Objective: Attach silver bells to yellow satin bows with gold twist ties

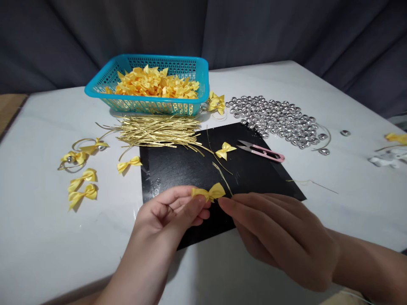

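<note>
Dark curtains (143,34) hang behind the white surface (38,237), which I watch from afar through the head view. The surface's far right edge slants away past the beads, and its near left edge runs by the left forearm. My left hand (168,220) pinches a yellow bow (216,192) between thumb and fingers, over the front of the black mat (187,169). My right hand (280,233) has its fingertips just beside the bow's right end; whether they grip anything, I cannot tell. Beyond them, pink snips (267,153) and a loose bow (225,150) lie on the mat. Gold wires (155,131) overlap its rear left corner, before a blue basket (205,80) heaped with bows. Silver beads (276,120) spread near its rear right corner.
</note>
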